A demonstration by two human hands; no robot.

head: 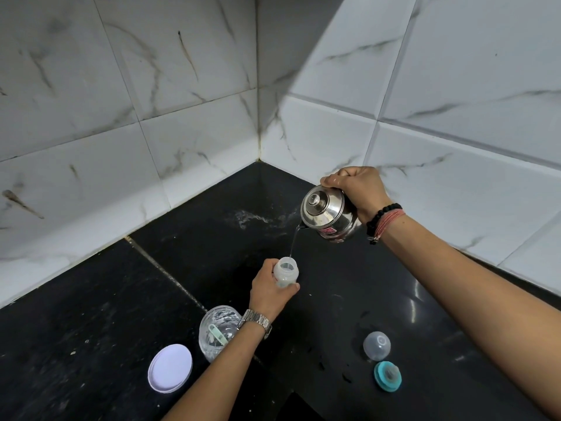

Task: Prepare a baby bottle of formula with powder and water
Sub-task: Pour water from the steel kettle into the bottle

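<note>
My left hand (pixel 268 291) grips an open, translucent baby bottle (pixel 286 271) upright on the black counter. Above and to its right, my right hand (pixel 359 189) holds a tilted steel kettle (pixel 329 215) by its handle. A thin stream of water (pixel 293 243) falls from the spout towards the bottle's mouth. A clear powder jar (pixel 217 331) with a green scoop (pixel 217 332) inside stands open just under my left wrist. Its white lid (pixel 170 368) lies to the left of it.
The clear bottle cap (pixel 376 345) and the teal nipple ring (pixel 387 376) lie on the black counter (pixel 121 299) at the lower right. White marble tile walls (pixel 182 117) meet in a corner behind. A wet splash (pixel 258 220) marks the counter near the corner.
</note>
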